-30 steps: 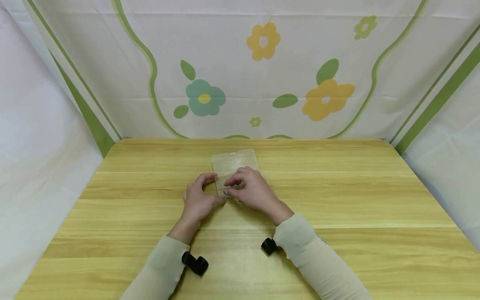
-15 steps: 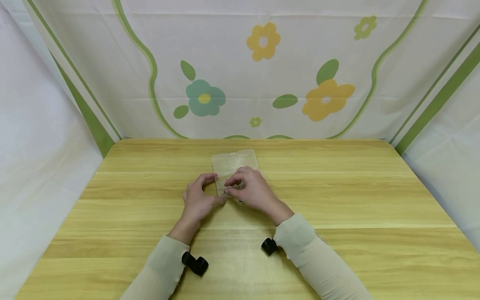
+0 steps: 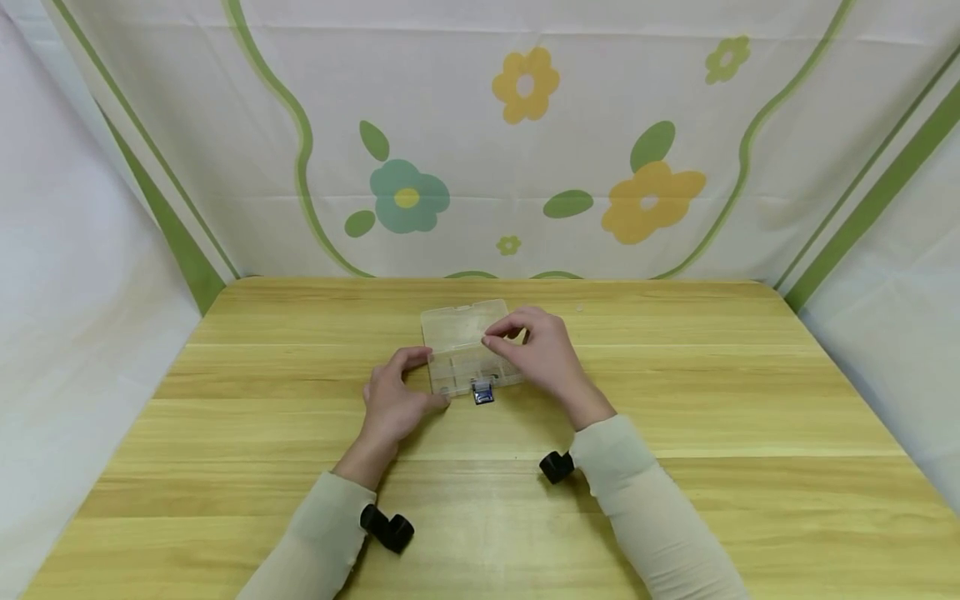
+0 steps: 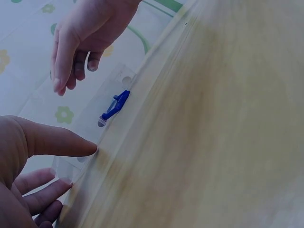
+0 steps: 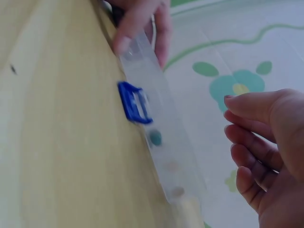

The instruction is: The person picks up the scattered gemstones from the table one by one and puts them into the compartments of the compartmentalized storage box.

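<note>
A clear plastic compartment box (image 3: 467, 364) lies on the table with its lid (image 3: 448, 329) folded back toward the far edge. My left hand (image 3: 393, 402) grips the box's left end, thumb at the near corner and fingers along the side. A blue latch (image 5: 130, 102) hangs from the front edge. Through the wall in the right wrist view show a green bead-like piece (image 5: 155, 137) and a fainter round dark one (image 5: 177, 191). Above the box's right part hovers my right hand (image 3: 545, 352), thumb and index tips close together, other fingers loosely curled, nothing visible between them.
The wooden table (image 3: 675, 500) runs back to a white flower-print cloth (image 3: 465, 125) standing behind it. A tiny pale piece (image 3: 579, 308) lies near the far edge, right of the box. A dark speck (image 5: 13, 70) marks the near tabletop.
My right hand has lifted off the box's compartments and moved back and to the right, uncovering the compartments and the blue latch. The left hand stays on the box.
</note>
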Demonstrator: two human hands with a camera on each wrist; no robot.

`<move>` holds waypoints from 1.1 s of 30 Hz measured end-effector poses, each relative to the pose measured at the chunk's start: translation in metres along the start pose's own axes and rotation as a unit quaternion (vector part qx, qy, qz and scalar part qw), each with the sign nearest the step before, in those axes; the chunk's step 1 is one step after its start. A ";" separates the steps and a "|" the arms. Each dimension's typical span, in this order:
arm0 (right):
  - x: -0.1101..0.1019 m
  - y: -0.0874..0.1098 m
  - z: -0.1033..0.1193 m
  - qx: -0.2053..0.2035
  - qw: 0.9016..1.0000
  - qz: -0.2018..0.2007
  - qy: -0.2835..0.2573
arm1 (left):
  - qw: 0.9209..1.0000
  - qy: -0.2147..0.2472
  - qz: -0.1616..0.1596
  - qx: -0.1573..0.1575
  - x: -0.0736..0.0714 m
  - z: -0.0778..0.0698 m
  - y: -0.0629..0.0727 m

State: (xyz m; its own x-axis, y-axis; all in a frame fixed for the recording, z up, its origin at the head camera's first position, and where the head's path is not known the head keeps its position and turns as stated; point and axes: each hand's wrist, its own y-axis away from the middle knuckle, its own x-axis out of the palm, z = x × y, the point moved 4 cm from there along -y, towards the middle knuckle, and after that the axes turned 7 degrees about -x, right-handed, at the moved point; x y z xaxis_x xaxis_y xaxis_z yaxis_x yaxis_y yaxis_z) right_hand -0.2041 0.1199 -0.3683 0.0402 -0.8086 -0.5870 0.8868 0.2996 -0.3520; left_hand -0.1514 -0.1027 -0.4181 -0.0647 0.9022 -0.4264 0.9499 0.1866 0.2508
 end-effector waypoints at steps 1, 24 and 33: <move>-0.002 0.000 -0.002 0.003 1.000 -0.004 0.000 | 1.000 0.000 -0.001 -0.001 0.000 0.000 0.000; -0.048 0.009 -0.078 0.126 0.990 -0.058 0.024 | 1.000 0.004 -0.006 0.005 0.001 0.000 0.002; -0.072 0.014 -0.101 0.182 0.976 -0.117 0.005 | 1.000 0.006 -0.005 -0.003 0.001 0.001 0.001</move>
State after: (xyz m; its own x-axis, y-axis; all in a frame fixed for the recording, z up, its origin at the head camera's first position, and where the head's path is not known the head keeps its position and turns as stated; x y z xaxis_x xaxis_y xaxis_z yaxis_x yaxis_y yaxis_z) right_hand -0.2413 0.2337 -0.4042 -0.1860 -0.8276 -0.5296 0.9761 -0.0941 -0.1959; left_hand -0.1503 -0.1022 -0.4192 -0.0767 0.9048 -0.4190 0.9477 0.1968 0.2514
